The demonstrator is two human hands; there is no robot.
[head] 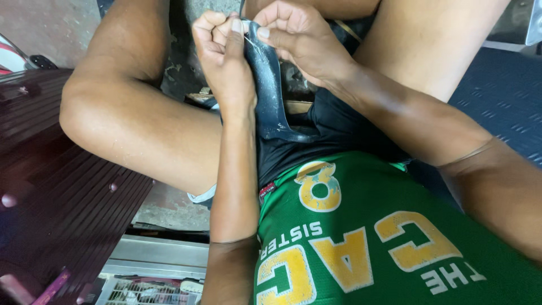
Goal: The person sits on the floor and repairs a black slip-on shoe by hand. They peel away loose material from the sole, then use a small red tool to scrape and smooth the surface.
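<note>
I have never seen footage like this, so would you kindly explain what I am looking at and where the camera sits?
There is no machine here: one camera is worn on a person's head and looks down at their own lap. The person sits with bare knees spread and wears a green jersey with yellow lettering. The left hand and right hand meet near the top of the picture, both pinching a dark, curved strip that looks like rubber, which hangs down toward the lap. A thin pale thread or needle seems to run between the fingers, though it is too small to be sure. A dark slatted wooden surface lies at the left.
</note>
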